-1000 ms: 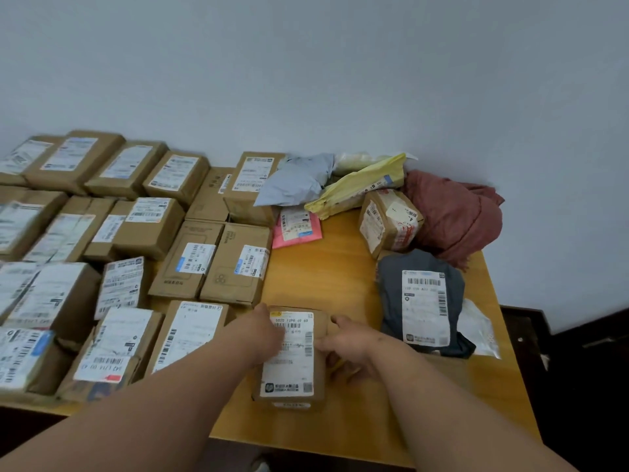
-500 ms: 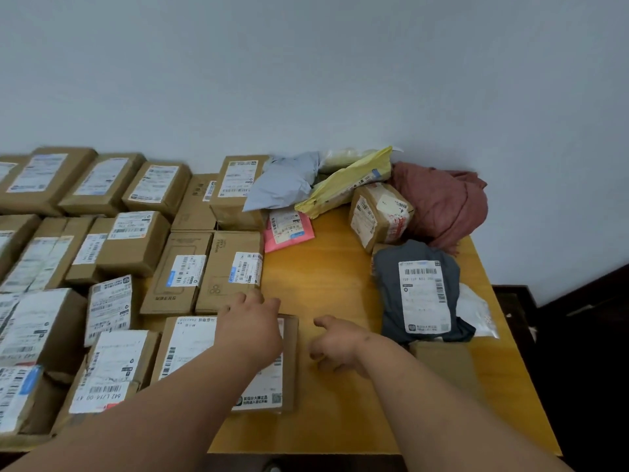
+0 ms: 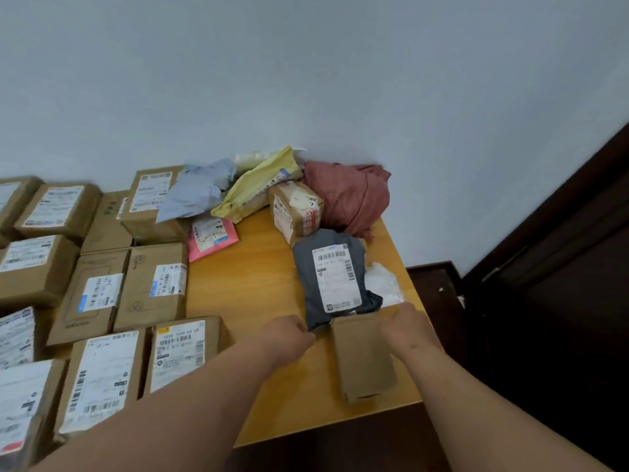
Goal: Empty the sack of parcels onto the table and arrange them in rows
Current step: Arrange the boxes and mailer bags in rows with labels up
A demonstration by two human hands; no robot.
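Pale blue-grey wall backs my wooden table (image 3: 258, 294), its yellow top smooth and bare in the middle. Cardboard parcels (image 3: 151, 284) with white labels lie in rows on the left. My left hand (image 3: 289, 332) curls onto the near corner of a soft grey poly mailer (image 3: 326, 277); my right hand (image 3: 406, 323) grips the far end of a plain brown box (image 3: 366, 359) tucked under that mailer. Beyond them sit a crumpled reddish cloth sack (image 3: 354, 195), a taped box (image 3: 296, 209), and yellow (image 3: 255, 189), grey-blue (image 3: 197, 189) and pink (image 3: 211, 235) mailers.
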